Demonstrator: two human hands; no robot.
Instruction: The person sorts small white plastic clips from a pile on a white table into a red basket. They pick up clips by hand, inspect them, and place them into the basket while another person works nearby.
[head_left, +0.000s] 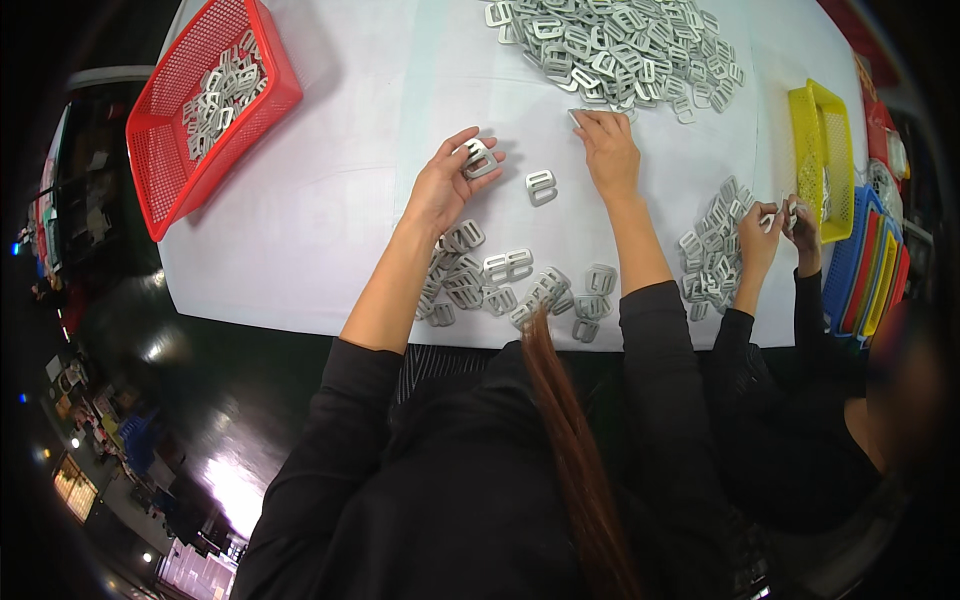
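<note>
My left hand [446,184] is raised over the white table with a silver slide buckle [479,158] held in its fingers. At the near edge of the big buckle pile [630,50], my right hand [611,152] has its fingers closed on a buckle [575,118], of which only a bit shows at the fingertips. One loose buckle [541,187] lies on the table between my hands. Closer to my body, a scattered group of buckles [465,285] spreads along the table's front edge, partly behind my left forearm.
A red plastic basket [285,85] with buckles inside stands at the far left. On the right, a co-worker's hands [762,235] handle buckles beside a smaller pile [715,245]. Past them are a yellow basket [803,150] and stacked coloured trays [850,265].
</note>
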